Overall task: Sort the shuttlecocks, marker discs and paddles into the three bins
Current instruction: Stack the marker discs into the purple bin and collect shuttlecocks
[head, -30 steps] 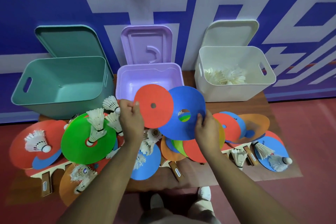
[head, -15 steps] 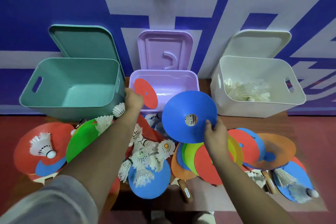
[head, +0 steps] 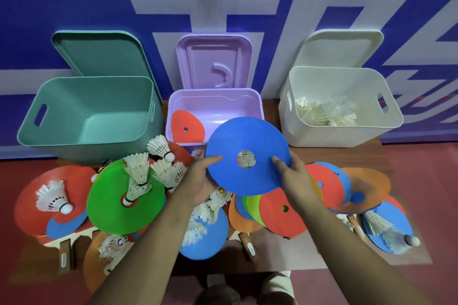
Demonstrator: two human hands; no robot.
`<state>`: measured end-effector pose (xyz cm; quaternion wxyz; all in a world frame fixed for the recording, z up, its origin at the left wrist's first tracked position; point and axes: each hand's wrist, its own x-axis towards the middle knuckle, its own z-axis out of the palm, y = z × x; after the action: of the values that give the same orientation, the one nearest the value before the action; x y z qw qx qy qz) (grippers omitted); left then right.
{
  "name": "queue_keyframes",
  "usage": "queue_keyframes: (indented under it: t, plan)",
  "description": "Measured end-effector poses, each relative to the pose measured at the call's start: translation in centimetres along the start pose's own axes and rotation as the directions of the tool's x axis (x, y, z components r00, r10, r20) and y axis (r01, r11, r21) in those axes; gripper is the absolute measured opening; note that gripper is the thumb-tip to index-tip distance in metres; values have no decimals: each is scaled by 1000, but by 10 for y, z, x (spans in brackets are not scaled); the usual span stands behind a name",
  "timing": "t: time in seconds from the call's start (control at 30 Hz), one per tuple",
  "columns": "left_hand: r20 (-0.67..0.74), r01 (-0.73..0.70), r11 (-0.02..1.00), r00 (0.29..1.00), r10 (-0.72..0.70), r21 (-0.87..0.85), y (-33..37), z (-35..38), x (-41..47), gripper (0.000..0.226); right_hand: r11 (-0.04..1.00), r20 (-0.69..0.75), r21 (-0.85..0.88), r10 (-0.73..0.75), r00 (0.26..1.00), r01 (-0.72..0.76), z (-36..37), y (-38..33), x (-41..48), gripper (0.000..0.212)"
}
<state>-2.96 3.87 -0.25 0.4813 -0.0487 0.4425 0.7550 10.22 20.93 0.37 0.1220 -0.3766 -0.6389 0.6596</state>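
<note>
A blue marker disc [head: 247, 141] hangs in front of the purple bin [head: 257, 106], held at both edges. My left hand [head: 202, 181] grips its left rim and my right hand [head: 293, 176] grips its right rim. One red marker disc [head: 187, 129] lies inside the purple bin. The white bin [head: 292, 129] on the right holds several shuttlecocks [head: 324, 114]. The teal bin [head: 59, 89] on the left is bare inside. Loose shuttlecocks [head: 138, 171], a green disc [head: 109, 203] and other discs cover the table.
Paddles with wooden handles [head: 249, 246] lie under the discs along the table's front. Each bin's lid leans open against the blue and white wall behind. More discs [head: 329, 186] pile up at the right, with a shuttlecock [head: 53, 197] on a red disc at far left.
My left hand dropped the red disc into the purple bin, then came back to the blue disc's left rim. The blue disc now sits between both hands.
</note>
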Motion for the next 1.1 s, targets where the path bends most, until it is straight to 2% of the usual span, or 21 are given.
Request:
queue_keyframes:
  t: [0.03, 0.1, 0.2, 0.23, 0.27, 0.33, 0.4, 0.43, 0.47, 0.6, 0.63, 0.73, 0.8, 0.87, 0.97, 1.1]
  plan:
    - [34, 52, 998, 998, -52, -23, -5, 4, -3, 40, 999, 27, 17, 33, 999, -33, -8, 3, -3, 25]
    - [44, 127, 992, 991, -128, 21, -14, 13, -6, 34, 995, 4, -78, 67, 998, -66, -22, 7, -7, 27]
    - [-19, 93, 996, 996, -93, 16, -24, 26, -1, 29, 974, -186, -224, -8, 982, -35, -43, 14, -13, 27]
    - [-50, 39, 999, 998, -40, -7, -26, 26, 3, 31, 943, -252, -333, -78, 965, -10, -51, 19, -15, 23]
    - [-83, -12, 1000, 997, 11, -18, -28, 26, 6, 34, 870, -295, -493, -155, 943, -11, -59, 26, -17, 19]
    - [-145, -63, 998, 987, 66, 24, -30, 21, 11, 38, 692, -289, -719, -213, 933, -64, -74, 47, -17, 37]
    - [-185, -72, 993, 979, 88, 88, -32, 16, 13, 36, 627, -250, -767, -103, 963, -132, -81, 65, -15, 57]
    - [-187, -79, 990, 977, 100, 116, -33, 14, 13, 34, 607, -229, -779, -43, 972, -157, -82, 73, -13, 59]
    - [-181, -87, 987, 977, 111, 136, -33, 13, 11, 32, 583, -216, -795, -11, 976, -169, -82, 78, -11, 57]
    - [-157, -100, 975, 979, 133, 200, -39, 4, 4, 27, 477, -231, -861, -62, 971, -175, -85, 91, 4, 40]
    - [-157, -99, 972, 978, 134, 215, -41, 1, 3, 28, 495, -247, -848, -57, 967, -188, -85, 91, 7, 39]
    - [-195, -69, 972, 974, 115, 225, -48, -6, 2, 41, 672, -363, -692, -7, 932, -264, -88, 88, 17, 38]
    - [-223, -48, 973, 970, 100, 225, -52, -6, 3, 41, 677, -331, -690, 23, 943, -259, -90, 89, 24, 30]
    - [-222, -44, 974, 970, 95, 222, -55, -6, 4, 42, 631, -241, -749, 23, 970, -202, -91, 90, 27, 19]
    - [-192, -70, 976, 975, 110, 204, -55, -1, 5, 38, 627, -218, -773, -113, 969, -100, -91, 83, 30, 17]
    - [-193, -171, 955, 956, 220, 242, -49, 12, 6, 38, 609, -276, -793, -387, 880, 19, -93, 50, 23, 12]
